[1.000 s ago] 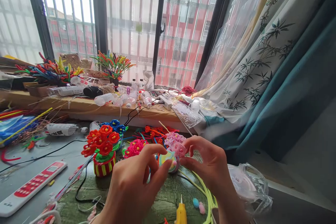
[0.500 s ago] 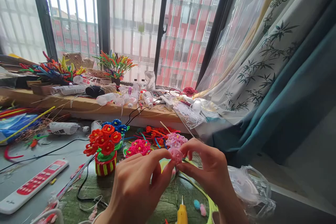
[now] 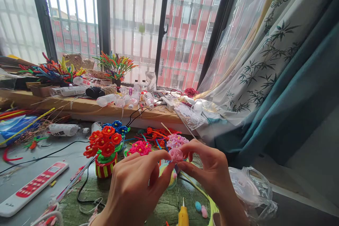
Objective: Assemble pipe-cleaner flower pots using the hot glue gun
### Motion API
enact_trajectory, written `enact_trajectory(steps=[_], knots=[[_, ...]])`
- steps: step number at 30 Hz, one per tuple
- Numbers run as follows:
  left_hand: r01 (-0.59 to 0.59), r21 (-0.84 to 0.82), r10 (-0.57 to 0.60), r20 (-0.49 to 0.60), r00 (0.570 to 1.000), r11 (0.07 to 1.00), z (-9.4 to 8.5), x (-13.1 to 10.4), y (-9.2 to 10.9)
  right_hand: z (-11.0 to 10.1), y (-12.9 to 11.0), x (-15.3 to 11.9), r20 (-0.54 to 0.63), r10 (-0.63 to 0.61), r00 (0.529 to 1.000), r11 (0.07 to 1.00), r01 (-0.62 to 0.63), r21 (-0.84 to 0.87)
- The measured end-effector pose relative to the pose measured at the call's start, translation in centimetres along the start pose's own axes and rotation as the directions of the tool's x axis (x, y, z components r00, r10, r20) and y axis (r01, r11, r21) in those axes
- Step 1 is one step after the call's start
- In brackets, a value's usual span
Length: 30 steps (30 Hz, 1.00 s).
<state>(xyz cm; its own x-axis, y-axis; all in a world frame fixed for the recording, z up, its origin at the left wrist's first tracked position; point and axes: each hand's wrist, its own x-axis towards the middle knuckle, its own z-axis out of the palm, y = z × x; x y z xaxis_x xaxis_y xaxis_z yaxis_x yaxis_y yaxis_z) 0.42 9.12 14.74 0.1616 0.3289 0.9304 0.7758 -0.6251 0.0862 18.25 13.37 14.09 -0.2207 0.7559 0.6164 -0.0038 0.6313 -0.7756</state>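
Between my fingertips is a small fuzzy pink piece (image 3: 176,155), looking like a flower bent from pipe cleaner. My left hand (image 3: 143,176) pinches its left side with thumb and forefinger. On the right side, the thumb and forefinger of my right hand (image 3: 206,166) close on it too. Just behind it stands a light pink pipe-cleaner flower bunch (image 3: 177,141). A hot pink flower bunch (image 3: 139,147) is left of that, partly hidden by my left hand. Below my hands, a pale round item (image 3: 172,176) in yellow and green is mostly covered.
A striped pot (image 3: 106,166) with orange-red flowers stands left, near a white remote control (image 3: 34,187). In front lie a yellow-handled tool (image 3: 183,215) with a pointed metal tip and small pompoms (image 3: 203,212). Clear plastic packaging (image 3: 249,187) sits right; bottles (image 3: 107,99) crowd the windowsill.
Both hands stay pinched on the pink piece, which has shifted very slightly left and up. The pale round item beneath shows a little more. The view has moved slightly.
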Motion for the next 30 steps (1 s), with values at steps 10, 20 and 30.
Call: enact_trajectory(steps=[10, 20, 30], knots=[[0.012, 0.032, -0.011, -0.018, 1.000, 0.999, 0.01, 0.02, 0.49, 0.17, -0.10, 0.07, -0.006, -0.025, 1.000, 0.998, 0.025, -0.055], [-0.016, 0.152, 0.026, -0.064, 0.998, 0.988, 0.19, -0.16, 0.80, 0.49, -0.45, 0.07, -0.005, -0.017, 1.000, 0.998, 0.017, -0.067], [-0.127, 0.326, 0.156, -0.063, 0.986, 0.937, 0.16, -0.01, 0.56, 0.91, -0.60, 0.13, -0.038, -0.041, 0.998, 0.986, 0.034, -0.161]])
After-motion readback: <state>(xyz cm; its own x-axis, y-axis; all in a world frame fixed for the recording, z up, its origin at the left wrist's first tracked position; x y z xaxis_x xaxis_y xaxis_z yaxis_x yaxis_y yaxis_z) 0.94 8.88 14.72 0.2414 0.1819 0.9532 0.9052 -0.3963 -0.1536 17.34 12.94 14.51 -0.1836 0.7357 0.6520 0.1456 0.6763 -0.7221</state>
